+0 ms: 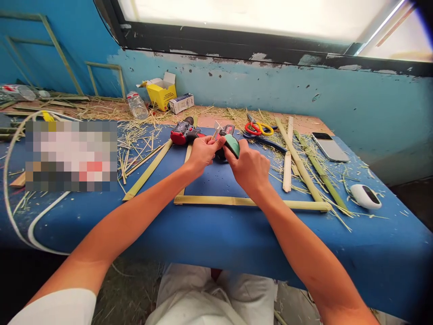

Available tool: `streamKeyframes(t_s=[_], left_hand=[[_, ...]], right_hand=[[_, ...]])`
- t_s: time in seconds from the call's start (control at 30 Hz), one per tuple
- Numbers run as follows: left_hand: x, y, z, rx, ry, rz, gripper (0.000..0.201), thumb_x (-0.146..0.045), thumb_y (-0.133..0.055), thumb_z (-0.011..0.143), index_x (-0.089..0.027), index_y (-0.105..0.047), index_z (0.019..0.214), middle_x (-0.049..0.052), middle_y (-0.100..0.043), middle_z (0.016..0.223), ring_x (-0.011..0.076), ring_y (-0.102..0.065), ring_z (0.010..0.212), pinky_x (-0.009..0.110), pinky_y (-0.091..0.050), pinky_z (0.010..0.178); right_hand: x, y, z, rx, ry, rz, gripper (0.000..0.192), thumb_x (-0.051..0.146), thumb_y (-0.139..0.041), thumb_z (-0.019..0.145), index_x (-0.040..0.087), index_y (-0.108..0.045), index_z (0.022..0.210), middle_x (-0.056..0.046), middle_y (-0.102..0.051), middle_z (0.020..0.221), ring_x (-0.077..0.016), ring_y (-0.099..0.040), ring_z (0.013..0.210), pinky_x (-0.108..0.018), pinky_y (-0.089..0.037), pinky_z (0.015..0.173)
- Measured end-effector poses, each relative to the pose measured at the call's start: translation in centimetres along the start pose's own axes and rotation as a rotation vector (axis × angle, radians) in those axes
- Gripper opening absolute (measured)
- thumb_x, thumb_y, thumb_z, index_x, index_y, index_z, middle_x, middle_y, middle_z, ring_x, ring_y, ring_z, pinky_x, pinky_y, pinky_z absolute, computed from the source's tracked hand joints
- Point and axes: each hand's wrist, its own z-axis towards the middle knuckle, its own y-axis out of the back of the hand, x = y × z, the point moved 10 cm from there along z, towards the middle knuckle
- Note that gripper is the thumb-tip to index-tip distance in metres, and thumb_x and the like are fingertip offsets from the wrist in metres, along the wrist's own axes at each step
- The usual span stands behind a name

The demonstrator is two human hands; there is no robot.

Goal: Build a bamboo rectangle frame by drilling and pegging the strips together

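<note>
Head view: right hand (248, 169) clenches a green-handled cutter (231, 143) over the blue bench (216, 234); left hand (202, 151) fingers pinch a thin, light, probably brittle bamboo sliver (215, 131) at its blade.

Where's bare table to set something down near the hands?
Bare blue patch inside the bamboo frame, below both hands. Another along the table's near edge. Crowded: shavings and strips right of the scissors, and around the drill.

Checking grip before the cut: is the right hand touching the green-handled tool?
Touching. The head view shows the right hand wrapped around the green-handled tool.
</note>
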Motion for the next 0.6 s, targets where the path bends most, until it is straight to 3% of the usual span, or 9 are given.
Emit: streamKeyframes(t_s=[0.2, 0.6], left_hand=[[-0.22, 0.03, 0.21, -0.025, -0.024, -0.016, 0.077, -0.059, -0.096, 0.071, -0.024, -0.027, 0.070, -0.013, -0.018, 0.059, -0.0004, -0.018, 0.042, 0.020, -0.007, 0.039], [0.21, 0.07, 0.84, -0.044, -0.023, -0.003, 0.075, -0.055, -0.096, 0.071, -0.024, -0.027, 0.071, -0.013, -0.019, 0.057, 0.0010, -0.016, 0.043, 0.022, -0.006, 0.041]], right_hand=[[-0.04, -0.17, 0.11, 0.017, -0.019, 0.026, 0.058, 0.067, -0.031, 0.109, 0.020, -0.060, 0.126, -0.017, -0.078, 0.096, -0.0375, -0.077, 0.088, -0.036, -0.047, 0.075], [0.19, -0.22, 0.26, 0.009, -0.032, 0.012, 0.057, 0.066, -0.032, 0.109, 0.018, -0.059, 0.124, -0.020, -0.077, 0.098, -0.0386, -0.077, 0.089, -0.040, -0.049, 0.078]])
